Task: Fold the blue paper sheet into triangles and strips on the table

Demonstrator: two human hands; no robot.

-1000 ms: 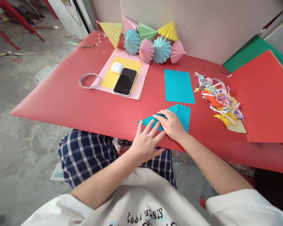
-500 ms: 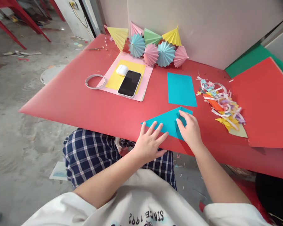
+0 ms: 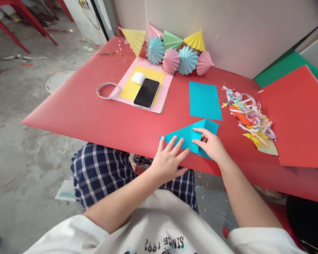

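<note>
A folded blue paper sheet (image 3: pixel 187 135) lies near the front edge of the red table (image 3: pixel 95 113), creased into a triangle. My left hand (image 3: pixel 167 160) rests flat on its left corner, fingers spread. My right hand (image 3: pixel 211 144) presses on the fold at its right side, fingers stretched along the crease. A second, flat blue sheet (image 3: pixel 204 100) lies just behind.
A pile of paper scraps (image 3: pixel 250 120) sits at the right. Pleated paper fans (image 3: pixel 175 53) lean on the back wall. A phone (image 3: pixel 146 93) and white earbud case (image 3: pixel 138 77) lie on yellow and pink sheets, beside a tape ring (image 3: pixel 107 90). Red and green boards (image 3: pixel 299 113) lie right.
My right hand slid from the left part of the fold to its right side, then back a little toward the middle. The left hand stayed flat on the corner.
</note>
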